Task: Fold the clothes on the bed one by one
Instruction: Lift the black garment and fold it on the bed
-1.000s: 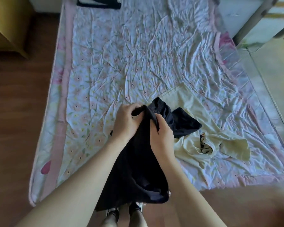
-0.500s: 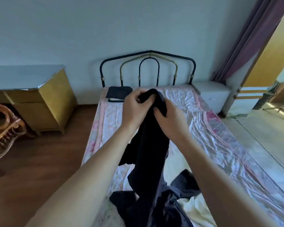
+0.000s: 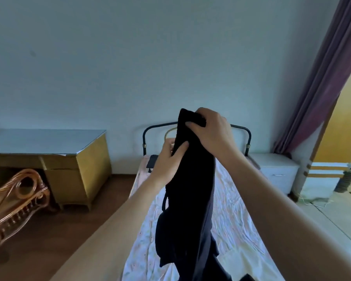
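High above the bed, a dark navy garment (image 3: 192,179) hangs bunched in a long column, its lower end trailing out of view at the bottom edge, so whether it touches the mattress cannot be told. Right hand (image 3: 211,130) has the top end, fingers curled over and pinching a thick wad of cloth; left hand (image 3: 168,159) sits just below and beside it, thumb pressed onto the front of the fabric and fingers wrapped behind, gripping the edge. Which kind of garment this is stays unclear while it's wadded up like that. To do this step well, I'd say the hands want to work apart along one hem or waistband, finding two true corners, so the cloth drops open flat rather than twisted. A shake should help, and the grip ought to thin out to a pinch on a single layer. Below, the floral bedsheet (image 3: 235,209) offers room to lay it down. At the far end stands the metal headboard (image 3: 247,134), with a small dark folded item (image 3: 151,162) near it; a wooden desk (image 3: 75,159) sits left, a white nightstand (image 3: 275,169) right.
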